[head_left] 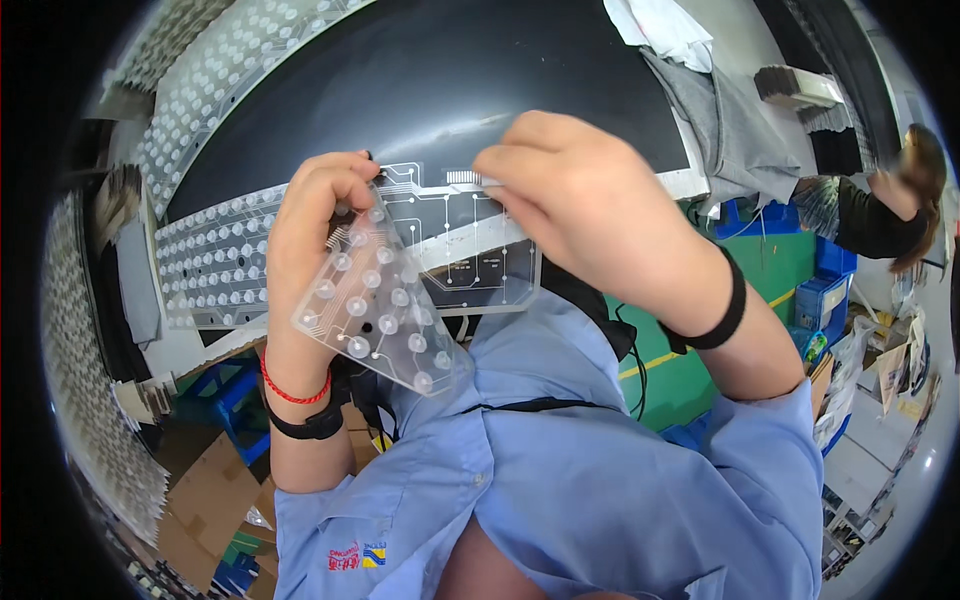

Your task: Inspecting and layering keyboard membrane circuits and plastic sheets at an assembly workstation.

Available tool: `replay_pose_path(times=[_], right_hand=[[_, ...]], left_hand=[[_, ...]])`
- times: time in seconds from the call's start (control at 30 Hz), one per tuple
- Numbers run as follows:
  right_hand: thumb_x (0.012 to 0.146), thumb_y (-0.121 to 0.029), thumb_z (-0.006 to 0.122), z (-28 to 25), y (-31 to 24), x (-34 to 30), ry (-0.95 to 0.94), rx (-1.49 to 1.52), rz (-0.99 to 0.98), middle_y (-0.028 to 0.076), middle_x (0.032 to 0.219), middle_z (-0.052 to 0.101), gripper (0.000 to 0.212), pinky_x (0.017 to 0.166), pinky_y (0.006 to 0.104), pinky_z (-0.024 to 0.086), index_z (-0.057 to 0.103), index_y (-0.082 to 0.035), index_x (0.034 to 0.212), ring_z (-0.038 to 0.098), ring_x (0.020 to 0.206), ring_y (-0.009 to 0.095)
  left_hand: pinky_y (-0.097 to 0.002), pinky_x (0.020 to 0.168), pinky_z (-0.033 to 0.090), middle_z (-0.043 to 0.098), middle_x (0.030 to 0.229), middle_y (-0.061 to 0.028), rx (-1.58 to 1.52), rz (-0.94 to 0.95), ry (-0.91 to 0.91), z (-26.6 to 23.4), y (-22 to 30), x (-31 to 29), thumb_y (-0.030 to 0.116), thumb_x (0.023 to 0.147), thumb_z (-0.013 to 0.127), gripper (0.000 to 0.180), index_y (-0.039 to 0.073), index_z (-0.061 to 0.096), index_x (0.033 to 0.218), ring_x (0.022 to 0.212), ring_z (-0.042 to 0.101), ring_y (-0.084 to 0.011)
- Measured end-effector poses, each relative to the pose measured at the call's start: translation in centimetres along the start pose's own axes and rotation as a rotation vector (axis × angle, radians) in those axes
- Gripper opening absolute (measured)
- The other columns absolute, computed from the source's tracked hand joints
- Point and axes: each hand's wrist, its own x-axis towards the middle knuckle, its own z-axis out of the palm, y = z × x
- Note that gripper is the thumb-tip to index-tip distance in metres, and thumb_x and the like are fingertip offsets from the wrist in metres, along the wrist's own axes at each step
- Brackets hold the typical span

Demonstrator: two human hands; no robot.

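A clear flexible keyboard membrane sheet (470, 225) with white printed traces spans the space between my hands, over the near edge of the table. Its left part, dotted with translucent rubber domes (375, 300), is bent toward me. My left hand (305, 225) is closed around that bent part, thumb and fingers at its upper edge. At the sheet's upper edge, beside a striped connector tail (462, 177), my right hand (585, 205) pinches with thumb and forefinger. The fingertips hide exactly what lies between them.
Another domed membrane sheet (210, 265) lies on the black tabletop (470, 70) to the left. Several stacks of domed sheets (225, 75) stand at the far left. Grey cloth (725, 125) covers the right corner. A person (890, 215) is at the far right, near blue bins (822, 295).
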Motion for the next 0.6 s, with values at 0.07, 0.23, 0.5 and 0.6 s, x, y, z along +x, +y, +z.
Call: replay_pose_path(times=[0.07, 0.23, 0.5, 0.6], right_hand=[[0.076, 0.001, 0.060, 0.0, 0.3, -0.6, -0.023, -0.011, 0.003, 0.015, 0.086, 0.058, 0.008, 0.075, 0.0454, 0.054, 0.060, -0.001, 0.084, 0.063, 0.084, 0.037], [0.088, -0.004, 0.065, -5.8, 3.5, -1.9, -0.112, -0.052, 0.109, 0.014, 0.087, 0.065, 0.014, 0.075, 0.0419, 0.053, 0.069, -0.001, 0.101, 0.066, 0.084, 0.033], [0.086, -0.022, 0.077, -5.6, 13.2, 8.9, -0.188, 0.085, 0.328, 0.014, 0.093, 0.073, 0.027, 0.082, 0.0354, 0.053, 0.073, -0.005, 0.107, 0.069, 0.089, 0.024], [0.086, -0.026, 0.077, -5.1, 15.1, 8.2, 0.018, -0.429, 0.119, 0.019, 0.107, 0.070, 0.036, 0.092, 0.0409, 0.051, 0.073, -0.005, 0.114, 0.065, 0.106, 0.032]], left_hand=[[-0.0334, 0.088, 0.049, 0.063, 0.110, -0.0165, -0.034, -0.010, 0.040, -0.2, -0.1, -0.4, -0.004, 0.079, 0.061, 0.017, 0.001, 0.055, 0.094, 0.102, 0.062, -0.0269], [-0.0326, 0.087, 0.049, 0.062, 0.111, -0.0157, -0.043, -0.014, 0.004, -0.5, 0.4, -0.3, -0.006, 0.080, 0.060, 0.018, 0.001, 0.054, 0.095, 0.100, 0.061, -0.0253], [-0.0314, 0.084, 0.050, 0.062, 0.112, -0.0153, -0.049, -0.008, -0.005, -0.5, 0.6, -0.1, -0.008, 0.082, 0.060, 0.018, 0.002, 0.054, 0.095, 0.096, 0.062, -0.0253], [-0.0331, 0.084, 0.050, 0.062, 0.112, -0.0162, -0.051, -0.017, 0.001, -0.4, 0.8, 0.2, -0.007, 0.079, 0.061, 0.019, 0.002, 0.054, 0.095, 0.095, 0.062, -0.0288]])
